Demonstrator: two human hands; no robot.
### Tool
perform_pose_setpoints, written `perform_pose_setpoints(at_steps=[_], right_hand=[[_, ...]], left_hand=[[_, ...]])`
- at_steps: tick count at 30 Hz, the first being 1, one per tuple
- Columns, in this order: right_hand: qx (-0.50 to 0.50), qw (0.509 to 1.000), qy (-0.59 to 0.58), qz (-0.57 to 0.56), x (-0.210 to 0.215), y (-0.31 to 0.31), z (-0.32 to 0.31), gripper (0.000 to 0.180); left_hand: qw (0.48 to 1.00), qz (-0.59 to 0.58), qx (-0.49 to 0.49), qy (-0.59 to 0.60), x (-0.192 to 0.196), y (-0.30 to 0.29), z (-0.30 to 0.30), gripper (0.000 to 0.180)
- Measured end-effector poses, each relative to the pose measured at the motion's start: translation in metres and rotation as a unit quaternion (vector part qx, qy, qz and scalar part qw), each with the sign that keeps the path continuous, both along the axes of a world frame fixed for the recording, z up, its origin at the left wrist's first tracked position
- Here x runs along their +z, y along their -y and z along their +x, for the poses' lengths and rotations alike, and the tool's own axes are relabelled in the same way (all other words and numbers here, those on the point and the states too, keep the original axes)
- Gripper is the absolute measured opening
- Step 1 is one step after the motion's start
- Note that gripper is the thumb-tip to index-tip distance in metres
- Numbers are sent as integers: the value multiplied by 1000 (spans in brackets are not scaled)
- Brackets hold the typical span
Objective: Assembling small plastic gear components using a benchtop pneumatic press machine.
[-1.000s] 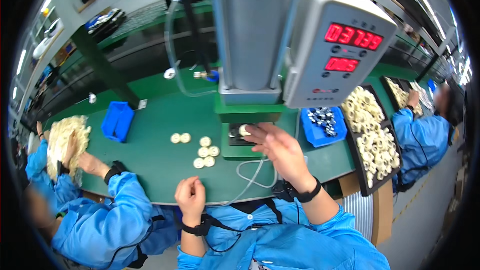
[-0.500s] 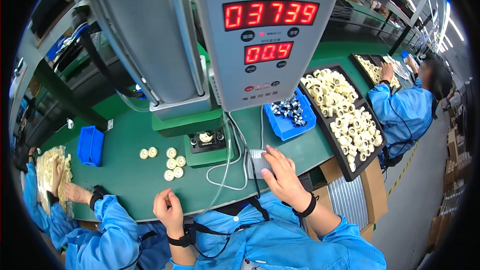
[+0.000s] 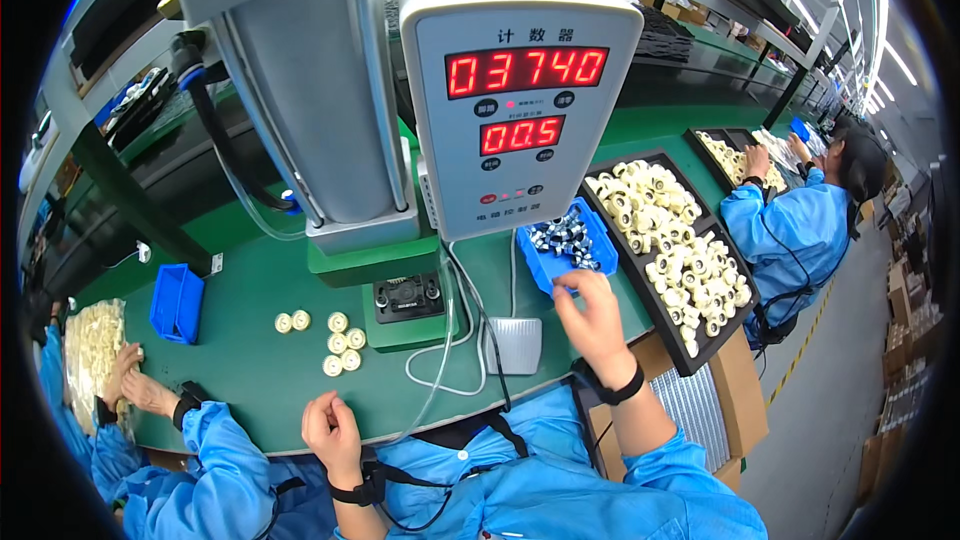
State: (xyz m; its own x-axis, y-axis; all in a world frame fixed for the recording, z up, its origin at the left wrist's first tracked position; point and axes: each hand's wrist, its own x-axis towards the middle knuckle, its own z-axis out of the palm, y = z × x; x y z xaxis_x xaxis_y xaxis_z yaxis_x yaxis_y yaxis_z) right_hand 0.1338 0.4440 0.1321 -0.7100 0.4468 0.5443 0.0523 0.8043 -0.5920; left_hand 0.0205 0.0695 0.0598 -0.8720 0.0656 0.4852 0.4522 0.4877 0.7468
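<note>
My right hand (image 3: 594, 322) is raised at the near edge of a blue bin (image 3: 541, 266) of small dark and silver parts (image 3: 566, 238). Its fingers are bent, with thumb and forefinger apart and nothing visible between them. My left hand (image 3: 332, 432) is curled above the bench's near edge; its fingers hide whatever may be inside. Ahead stands a green press, its black fixture (image 3: 405, 298) showing no cream piece. Several round cream wheels (image 3: 337, 323) lie on the bench to the left of it. A silver ribbed pedal-like block (image 3: 516, 346) sits left of my right hand.
A black tray (image 3: 711, 358) of cream wheels stands at the right, above an open carton (image 3: 745, 410). The counter box (image 3: 520, 110) hangs over the bench. Loose cables (image 3: 440, 380) cross it. A blue bin (image 3: 177, 304) and co-workers' hands (image 3: 150, 395) are at left; another co-worker (image 3: 795, 210) is at right.
My right hand has left the silver block and moved right to the blue bin. The cream piece in the press fixture no longer shows. My left hand stays curled in nearly the same place.
</note>
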Motion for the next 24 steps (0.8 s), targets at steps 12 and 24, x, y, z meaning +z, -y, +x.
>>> perform_pose_setpoints(at_steps=[12, 24], right_hand=[[215, 924, 118, -294, 64, 115, -125, 41], [138, 961, 77, -227, 5, 55, 2, 37]], left_hand=[[1000, 4, 20, -18, 4, 4, 1, 10], [1000, -6, 1, 15, -14, 10, 4, 7]])
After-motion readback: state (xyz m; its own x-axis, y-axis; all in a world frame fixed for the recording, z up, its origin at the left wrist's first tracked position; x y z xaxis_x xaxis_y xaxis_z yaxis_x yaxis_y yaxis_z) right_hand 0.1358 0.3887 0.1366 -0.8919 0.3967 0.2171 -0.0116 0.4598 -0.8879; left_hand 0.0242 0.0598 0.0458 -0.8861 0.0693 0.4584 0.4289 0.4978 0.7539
